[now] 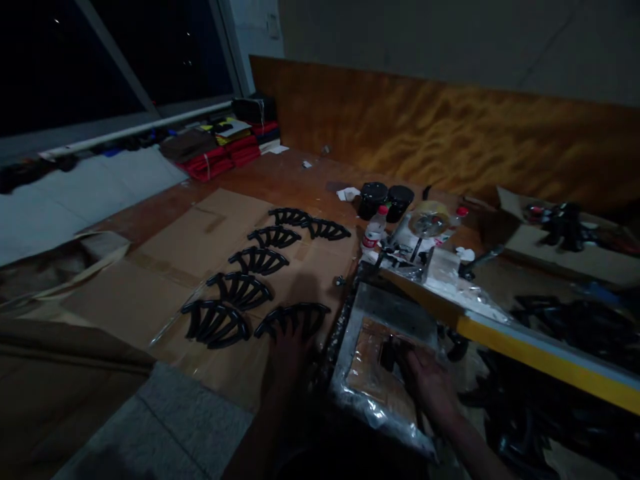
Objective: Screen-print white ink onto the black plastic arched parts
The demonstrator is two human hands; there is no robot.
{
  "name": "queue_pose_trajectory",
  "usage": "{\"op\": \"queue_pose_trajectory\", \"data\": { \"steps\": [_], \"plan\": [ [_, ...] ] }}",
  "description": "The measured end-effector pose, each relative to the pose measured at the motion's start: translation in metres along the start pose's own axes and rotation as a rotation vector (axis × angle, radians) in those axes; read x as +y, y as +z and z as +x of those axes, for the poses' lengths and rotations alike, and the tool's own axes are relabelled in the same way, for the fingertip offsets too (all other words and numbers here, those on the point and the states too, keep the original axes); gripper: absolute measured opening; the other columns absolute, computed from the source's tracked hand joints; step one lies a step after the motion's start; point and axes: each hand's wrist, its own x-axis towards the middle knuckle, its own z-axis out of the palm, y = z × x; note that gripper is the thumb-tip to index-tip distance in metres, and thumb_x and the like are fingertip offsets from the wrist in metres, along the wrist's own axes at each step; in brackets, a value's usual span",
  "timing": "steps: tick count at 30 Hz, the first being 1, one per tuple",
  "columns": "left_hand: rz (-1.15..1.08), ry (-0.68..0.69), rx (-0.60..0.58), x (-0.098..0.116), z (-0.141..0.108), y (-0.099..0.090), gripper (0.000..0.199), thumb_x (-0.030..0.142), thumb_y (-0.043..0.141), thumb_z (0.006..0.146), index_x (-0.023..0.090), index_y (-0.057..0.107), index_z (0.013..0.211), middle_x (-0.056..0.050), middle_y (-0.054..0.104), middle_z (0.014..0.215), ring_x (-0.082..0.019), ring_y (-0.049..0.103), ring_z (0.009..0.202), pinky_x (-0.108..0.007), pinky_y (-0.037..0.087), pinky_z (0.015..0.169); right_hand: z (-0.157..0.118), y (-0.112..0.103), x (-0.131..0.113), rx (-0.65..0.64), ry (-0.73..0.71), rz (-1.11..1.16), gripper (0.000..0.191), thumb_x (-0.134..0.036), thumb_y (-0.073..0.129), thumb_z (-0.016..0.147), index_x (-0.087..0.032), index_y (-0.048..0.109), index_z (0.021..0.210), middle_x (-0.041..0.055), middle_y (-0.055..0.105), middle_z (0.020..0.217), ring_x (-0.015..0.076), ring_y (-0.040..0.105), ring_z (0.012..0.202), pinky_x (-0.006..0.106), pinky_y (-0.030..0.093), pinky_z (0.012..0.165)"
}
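My left hand [289, 350] reaches over the cardboard with its fingers apart, touching a black curved slatted piece [314, 312]. My right hand [427, 373] is closed on a small dark block-like part [387, 353] above a brown pad [367, 363] on a plastic-wrapped plate [395, 305]. Its fingertips are partly lost in shadow, and the part's exact kind is unclear. Several more black slatted pieces [216, 323] lie in a slanting row on the flattened cardboard [145, 293], left of and beyond my left hand.
A yellow-edged bar [545, 357] slants across the right, above a heap of black parts [545, 413]. Behind the plate stand a red-capped bottle [373, 230], black tubs [374, 200] and a tape roll [429, 219]. An open carton [565, 257] is at far right.
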Motion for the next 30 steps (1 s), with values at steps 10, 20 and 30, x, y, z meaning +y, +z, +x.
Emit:
{"op": "queue_pose_trajectory", "data": {
  "steps": [10,20,30],
  "plan": [
    [-0.076,0.043,-0.006,-0.005,0.001,-0.012,0.051,0.048,0.050,0.094,0.023,0.060,0.137,-0.012,0.053,0.147,-0.038,0.045,0.136,-0.054,0.039,0.108,0.096,-0.003,-0.120,-0.414,0.272,0.751,0.030,-0.038,0.042,0.095,-0.022,0.067,0.089,0.0066,0.074,0.090,0.0219,0.069,0.085,0.032,0.050,0.078],
    [-0.037,0.216,0.069,-0.006,0.073,-0.028,0.050,0.035,0.057,0.090,0.024,0.058,0.138,-0.012,0.042,0.156,-0.040,0.039,0.140,-0.064,0.028,0.113,0.177,0.062,-0.164,-0.416,0.510,0.929,0.019,-0.037,0.049,0.089,-0.021,0.059,0.094,0.0062,0.071,0.090,0.0222,0.068,0.087,0.033,0.049,0.081],
    [0.017,0.496,-0.016,-0.015,0.215,-0.031,0.035,0.027,0.056,0.086,0.024,0.072,0.117,-0.010,0.057,0.144,-0.037,0.038,0.141,-0.063,0.024,0.116,0.274,0.106,-0.166,-0.303,0.736,0.942,0.036,-0.029,0.054,0.089,-0.016,0.061,0.122,0.0106,0.070,0.117,0.0242,0.065,0.111,0.037,0.047,0.098]
  ]
}}
